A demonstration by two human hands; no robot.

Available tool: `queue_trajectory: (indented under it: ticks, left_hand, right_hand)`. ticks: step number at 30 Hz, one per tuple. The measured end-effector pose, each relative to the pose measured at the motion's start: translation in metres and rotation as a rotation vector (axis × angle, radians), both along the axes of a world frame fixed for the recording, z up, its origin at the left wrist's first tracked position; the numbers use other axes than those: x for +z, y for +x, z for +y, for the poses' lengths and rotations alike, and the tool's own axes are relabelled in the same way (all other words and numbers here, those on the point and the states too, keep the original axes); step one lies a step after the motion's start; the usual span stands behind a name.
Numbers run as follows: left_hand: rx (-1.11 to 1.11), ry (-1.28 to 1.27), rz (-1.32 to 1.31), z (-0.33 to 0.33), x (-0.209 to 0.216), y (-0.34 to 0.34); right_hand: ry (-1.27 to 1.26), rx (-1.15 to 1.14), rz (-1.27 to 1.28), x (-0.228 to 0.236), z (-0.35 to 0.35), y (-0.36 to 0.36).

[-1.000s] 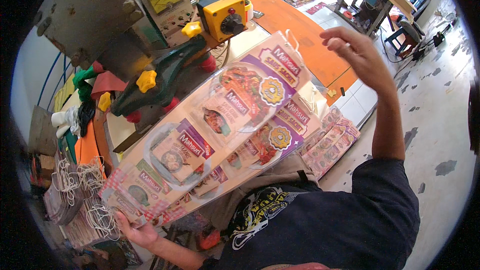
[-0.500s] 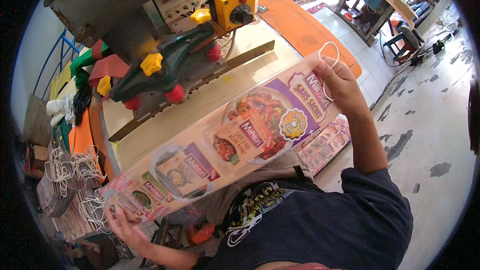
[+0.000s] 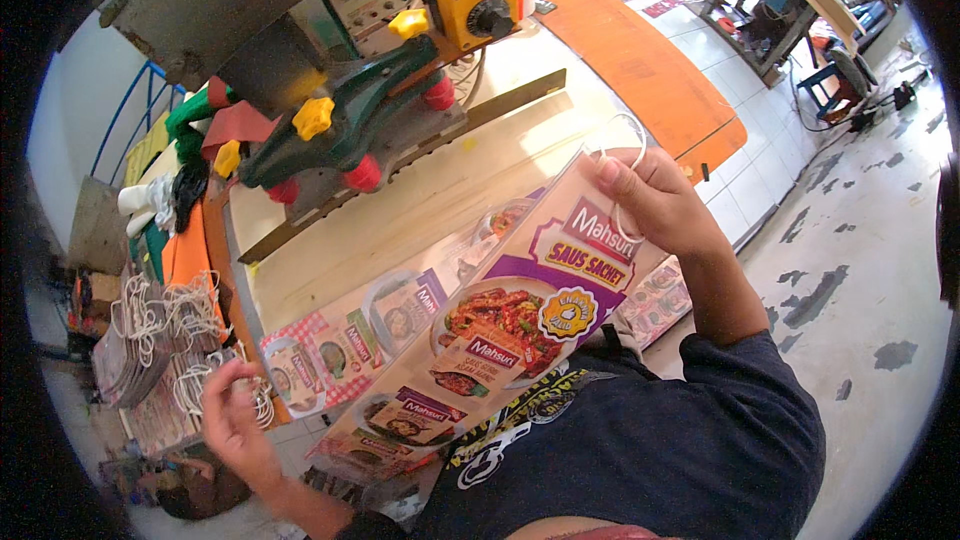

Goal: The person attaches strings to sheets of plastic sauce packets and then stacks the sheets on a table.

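My right hand (image 3: pixel 645 200) grips the top end of a long printed plastic panel (image 3: pixel 500 340), where a white cord loop (image 3: pixel 632 130) sticks out. This panel slants down toward my body and shows food pictures on purple and peach. Behind it lies a second printed panel (image 3: pixel 345 340) with a red-checked end, over the front of the pale worktable; whether the two are joined is hidden. Beside that checked end, my left hand (image 3: pixel 240 425) is open, its fingers apart and holding nothing.
A press machine with a green bracket (image 3: pixel 340 125), red knobs and a long metal bar (image 3: pixel 420 160) stands over the worktable (image 3: pixel 520 155). A yellow control box (image 3: pixel 470 5) sits behind. Stacked corded panels (image 3: pixel 150 350) are at left, more printed panels (image 3: pixel 655 300) at right.
My left hand has let go of the panel's lower end. The front panel has swung down toward my body, and the second panel now shows behind it.
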State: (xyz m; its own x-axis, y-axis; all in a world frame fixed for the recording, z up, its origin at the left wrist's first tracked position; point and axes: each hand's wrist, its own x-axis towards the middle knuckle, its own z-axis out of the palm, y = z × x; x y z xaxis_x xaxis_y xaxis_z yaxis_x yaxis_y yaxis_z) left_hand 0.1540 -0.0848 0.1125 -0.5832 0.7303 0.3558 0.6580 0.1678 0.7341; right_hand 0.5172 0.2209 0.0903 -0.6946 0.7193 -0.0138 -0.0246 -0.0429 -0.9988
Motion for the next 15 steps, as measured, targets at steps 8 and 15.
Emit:
queue_trajectory:
  ticks: [8,15]
  left_hand:
    - [-0.635,-0.239,-0.130,0.100,0.008,0.076]
    - [-0.765,-0.200,-0.228,0.143,0.001,0.106]
  right_hand:
    - [0.357,0.235,-0.080,0.000,-0.021,-0.025]
    - [0.609,0.422,-0.049,0.000,-0.036,-0.035]
